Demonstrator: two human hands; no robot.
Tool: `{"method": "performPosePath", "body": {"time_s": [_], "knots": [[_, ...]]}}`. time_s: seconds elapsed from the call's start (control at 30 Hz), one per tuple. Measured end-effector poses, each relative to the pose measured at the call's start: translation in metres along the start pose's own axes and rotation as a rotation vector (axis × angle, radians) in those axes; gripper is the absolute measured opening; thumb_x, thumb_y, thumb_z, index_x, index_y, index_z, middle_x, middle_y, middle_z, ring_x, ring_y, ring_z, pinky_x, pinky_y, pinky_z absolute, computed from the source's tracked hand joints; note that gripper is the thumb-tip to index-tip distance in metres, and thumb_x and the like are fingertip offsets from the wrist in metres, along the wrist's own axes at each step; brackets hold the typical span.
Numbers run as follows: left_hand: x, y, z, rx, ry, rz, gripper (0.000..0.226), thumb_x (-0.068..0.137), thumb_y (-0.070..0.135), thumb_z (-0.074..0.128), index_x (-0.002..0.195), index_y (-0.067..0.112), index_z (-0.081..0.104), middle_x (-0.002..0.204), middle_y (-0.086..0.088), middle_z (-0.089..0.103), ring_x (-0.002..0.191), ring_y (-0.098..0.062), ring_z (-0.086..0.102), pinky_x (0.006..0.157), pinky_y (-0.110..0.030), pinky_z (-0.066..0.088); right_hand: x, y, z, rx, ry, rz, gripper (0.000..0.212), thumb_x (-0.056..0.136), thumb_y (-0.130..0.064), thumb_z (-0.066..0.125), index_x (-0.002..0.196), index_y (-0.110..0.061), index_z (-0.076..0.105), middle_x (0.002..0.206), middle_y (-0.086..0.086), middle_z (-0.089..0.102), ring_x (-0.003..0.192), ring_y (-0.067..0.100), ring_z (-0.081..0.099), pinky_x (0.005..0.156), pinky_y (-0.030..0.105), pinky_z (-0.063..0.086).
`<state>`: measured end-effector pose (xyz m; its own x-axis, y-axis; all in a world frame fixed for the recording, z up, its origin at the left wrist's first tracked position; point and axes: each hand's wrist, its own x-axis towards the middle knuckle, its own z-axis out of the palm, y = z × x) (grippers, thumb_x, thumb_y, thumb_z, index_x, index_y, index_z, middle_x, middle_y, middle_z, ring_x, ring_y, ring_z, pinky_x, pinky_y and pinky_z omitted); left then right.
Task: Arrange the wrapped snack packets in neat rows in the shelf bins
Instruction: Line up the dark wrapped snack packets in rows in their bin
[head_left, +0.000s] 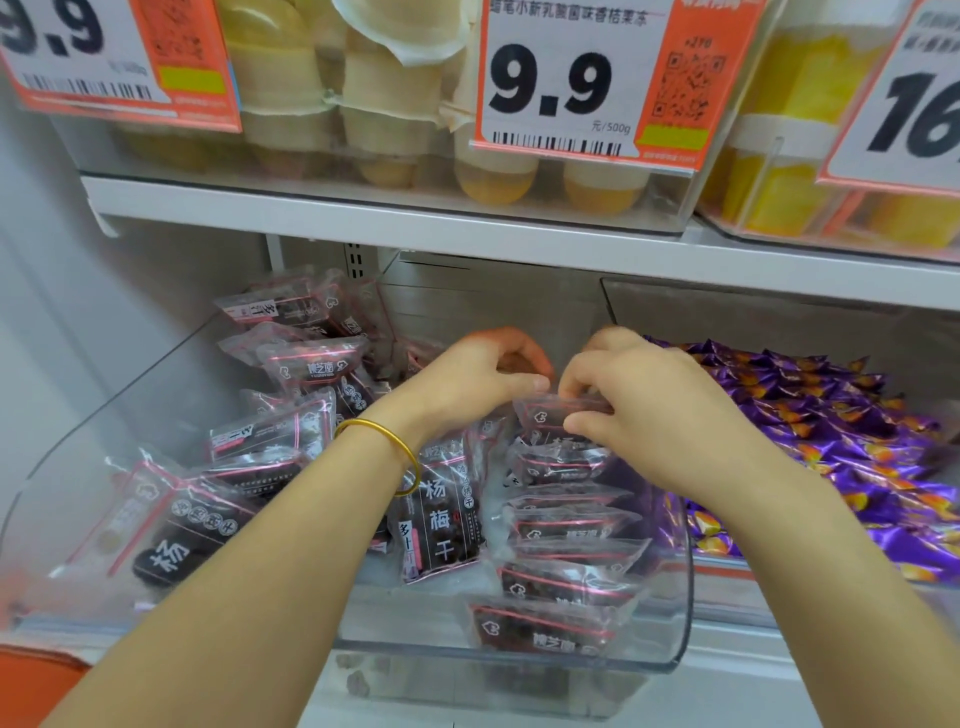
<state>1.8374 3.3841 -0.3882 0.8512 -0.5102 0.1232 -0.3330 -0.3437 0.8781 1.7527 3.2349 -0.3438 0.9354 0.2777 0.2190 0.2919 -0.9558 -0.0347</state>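
Several clear snack packets with dark fruit inside and pink lines fill a clear plastic shelf bin (680, 597). Along the bin's right side stands a neat row of packets (561, 577), front to back. At the row's far end is one packet (550, 413), pinched by both hands. My left hand (483, 374) holds its left top corner between thumb and fingers. My right hand (639, 405) grips its right edge. Loose packets (291, 431) lie jumbled in the bin's left part, one flat packet (441, 514) in the middle.
A neighbouring bin on the right holds purple wrapped sweets (831, 431). The white shelf board (467, 234) above carries clear boxes of yellow jelly cups (498, 176) and orange price tags (587, 78). A gold bangle (395, 447) circles my left wrist.
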Motion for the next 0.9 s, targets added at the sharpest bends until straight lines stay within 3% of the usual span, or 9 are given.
{"method": "performPosePath", "body": {"time_s": [0.13,0.23,0.3,0.37,0.43,0.47,0.57,0.73,0.9], "knots": [[-0.001,-0.002,0.002,-0.282,0.015,-0.145,0.006,0.095,0.01,0.051,0.09,0.014,0.051,0.094,-0.007,0.06,0.088,-0.019,0.062,0.083,-0.028,0.054,0.009,-0.002,0.001,-0.116,-0.133,-0.057,0.025,0.09,-0.035,0.056,0.113,-0.026,0.052,0.113,-0.005,0.051,0.11,0.021,0.048,0.093,0.036,0.034],[-0.005,0.004,0.002,-0.558,0.024,-0.202,0.014,0.099,0.005,0.038,0.088,0.006,0.047,0.097,-0.016,0.059,0.092,-0.028,0.064,0.089,-0.036,0.053,0.014,-0.004,0.005,-0.181,-0.277,-0.056,0.021,0.096,-0.036,0.045,0.112,-0.024,0.05,0.11,-0.004,0.06,0.11,0.021,0.053,0.109,0.043,0.02],[-0.007,0.004,-0.009,-0.412,0.059,-0.174,0.02,0.099,0.003,0.037,0.086,0.007,0.051,0.098,-0.013,0.061,0.097,-0.026,0.063,0.088,-0.029,0.053,0.015,-0.003,0.008,-0.235,-0.301,-0.056,0.019,0.098,-0.035,0.04,0.11,-0.024,0.051,0.103,-0.004,0.063,0.106,0.021,0.056,0.112,0.045,0.015],[-0.012,0.005,-0.027,0.042,0.088,-0.129,0.016,0.096,0.007,0.045,0.087,0.014,0.056,0.096,-0.003,0.062,0.098,-0.019,0.062,0.084,-0.023,0.052,0.015,-0.002,0.01,-0.257,-0.297,-0.055,0.019,0.099,-0.034,0.039,0.108,-0.024,0.052,0.098,-0.005,0.064,0.103,0.021,0.057,0.112,0.045,0.015],[-0.019,0.007,-0.041,0.507,-0.052,-0.15,0.004,0.091,0.018,0.056,0.093,0.019,0.059,0.096,0.004,0.061,0.093,-0.015,0.06,0.081,-0.027,0.05,0.016,-0.001,0.012,-0.265,-0.29,-0.053,0.019,0.099,-0.035,0.039,0.107,-0.024,0.052,0.099,-0.005,0.065,0.102,0.022,0.057,0.112,0.045,0.014],[-0.023,0.008,-0.043,0.633,-0.162,-0.187,0.011,0.088,0.022,0.061,0.099,0.019,0.058,0.095,0.006,0.059,0.088,-0.013,0.058,0.076,-0.027,0.049,0.016,-0.001,0.012,-0.265,-0.288,-0.051,0.019,0.099,-0.035,0.039,0.107,-0.024,0.052,0.098,-0.005,0.065,0.101,0.021,0.058,0.113,0.045,0.013],[-0.033,0.012,-0.039,0.747,-0.318,-0.305,0.038,0.081,0.027,0.072,0.112,0.022,0.052,0.098,0.005,0.051,0.083,-0.014,0.051,0.065,-0.024,0.041,0.015,-0.001,0.013,-0.259,-0.281,-0.04,0.019,0.098,-0.036,0.039,0.105,-0.024,0.052,0.094,-0.005,0.064,0.098,0.021,0.058,0.114,0.044,0.011],[-0.037,0.005,-0.035,1.167,-0.366,-0.258,0.046,0.074,0.037,0.075,0.111,0.018,0.055,0.126,-0.002,0.043,0.115,-0.024,0.033,0.095,-0.038,0.036,0.016,0.0,0.012,-0.237,-0.278,-0.027,0.018,0.098,-0.036,0.041,0.105,-0.025,0.054,0.095,-0.006,0.064,0.099,0.02,0.057,0.114,0.043,0.01],[-0.041,0.007,-0.042,1.052,-0.286,-0.169,0.032,0.071,0.03,0.079,0.086,0.02,0.053,0.1,0.002,0.043,0.1,-0.02,0.039,0.086,-0.035,0.037,0.015,-0.001,0.012,-0.226,-0.282,-0.019,0.019,0.098,-0.034,0.042,0.106,-0.024,0.056,0.098,-0.006,0.065,0.101,0.019,0.058,0.116,0.045,0.008]]}}
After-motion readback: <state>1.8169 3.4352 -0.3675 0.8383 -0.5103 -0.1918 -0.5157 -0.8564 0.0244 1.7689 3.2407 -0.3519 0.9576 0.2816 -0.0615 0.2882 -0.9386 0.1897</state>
